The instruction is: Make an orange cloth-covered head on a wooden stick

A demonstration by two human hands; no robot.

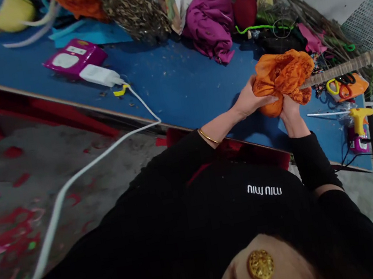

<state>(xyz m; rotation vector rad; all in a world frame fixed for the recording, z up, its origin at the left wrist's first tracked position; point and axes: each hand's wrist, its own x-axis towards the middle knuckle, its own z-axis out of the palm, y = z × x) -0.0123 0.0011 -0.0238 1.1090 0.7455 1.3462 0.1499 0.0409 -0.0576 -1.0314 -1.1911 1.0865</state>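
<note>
Both hands hold a gathered bundle of orange cloth (280, 72) over the blue table, near its front edge. My left hand (250, 99) grips the left side, its fingertips hidden behind the folds. From below, my right hand (290, 108) is closed around the bunched lower part, with most of its fingers covered by the cloth. A ringed brown stick (351, 64) runs in from the right and meets the bundle's right side; whether it is fixed inside the cloth I cannot tell.
A yellow glue gun (360, 119) lies on the table's right end, beside scissors (343, 86). Purple cloth (211, 25) and dry twigs (315, 15) are heaped at the back. A white power strip (100, 75) trails its cable off the front edge. Scraps litter the floor.
</note>
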